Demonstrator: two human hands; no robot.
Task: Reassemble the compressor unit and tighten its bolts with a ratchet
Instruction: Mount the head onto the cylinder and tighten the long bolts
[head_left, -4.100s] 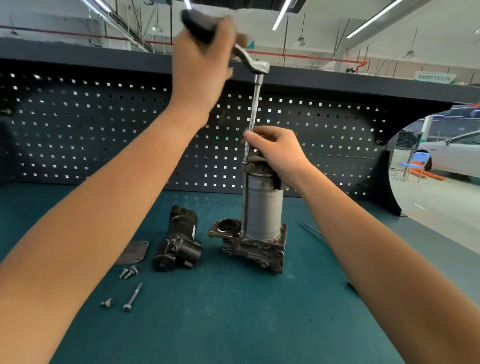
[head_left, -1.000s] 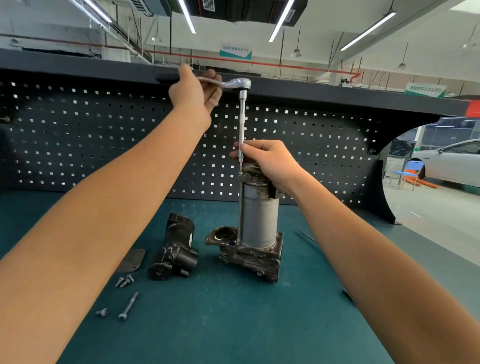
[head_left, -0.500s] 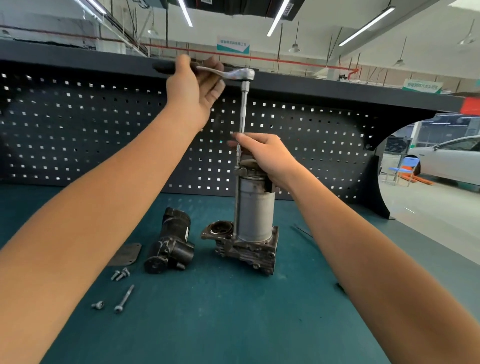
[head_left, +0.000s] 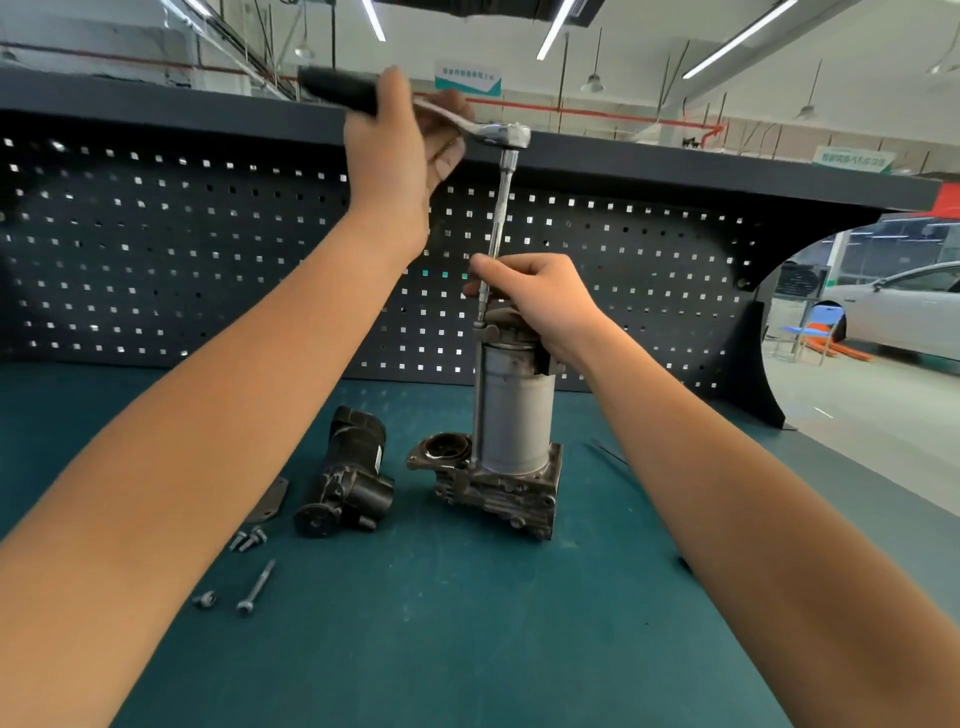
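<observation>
The compressor unit (head_left: 511, 415) stands upright on the teal bench, a grey cylinder on a cast metal base. A ratchet (head_left: 501, 134) with a long extension bar reaches down to a bolt at the cylinder's top left edge. My left hand (head_left: 400, 150) grips the ratchet's black handle, raised high. My right hand (head_left: 535, 301) rests on the cylinder's top, fingers pinching the lower end of the extension bar.
A black motor part (head_left: 348, 475) lies left of the unit, with a flat plate (head_left: 270, 501) beside it. Several loose bolts (head_left: 249, 540) lie on the teal mat (head_left: 441, 623). A dark pegboard (head_left: 156, 249) backs the bench. A thin rod (head_left: 610, 454) lies at right.
My left hand has swung the ratchet handle, which now points up and to the left. The right hand stays on the extension bar and cylinder top.
</observation>
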